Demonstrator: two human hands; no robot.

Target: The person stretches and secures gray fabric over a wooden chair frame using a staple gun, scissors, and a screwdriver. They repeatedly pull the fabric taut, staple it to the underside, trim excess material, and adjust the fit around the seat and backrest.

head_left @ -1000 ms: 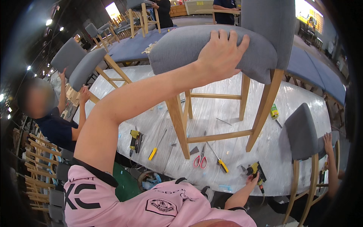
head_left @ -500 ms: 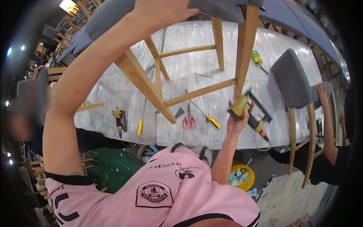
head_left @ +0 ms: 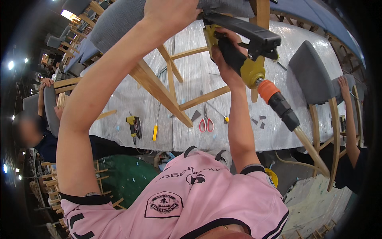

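Note:
A wooden chair with grey upholstery (head_left: 119,28) stands on the plastic-covered table, its legs toward me. My left hand (head_left: 169,12) is closed at the edge of the grey fabric, its fingertips partly hidden at the top of the view. In my right hand (head_left: 227,63) is a yellow and black air staple gun (head_left: 254,71), gripped round its handle. Its nose is up against the chair's underside, close to my left hand. An orange and black coupling (head_left: 274,97) joins it to a pale air hose (head_left: 312,149).
Red-handled scissors (head_left: 206,124), a yellow-handled tool (head_left: 155,132) and a second staple gun (head_left: 134,126) lie on the wrapped table (head_left: 246,137). One person handles a chair at the left; another's hand (head_left: 344,85) rests on a grey chair (head_left: 310,73) at the right.
My right hand has raised the staple gun from over the table up to the chair's underside, beside my left hand. My left hand stays at the fabric.

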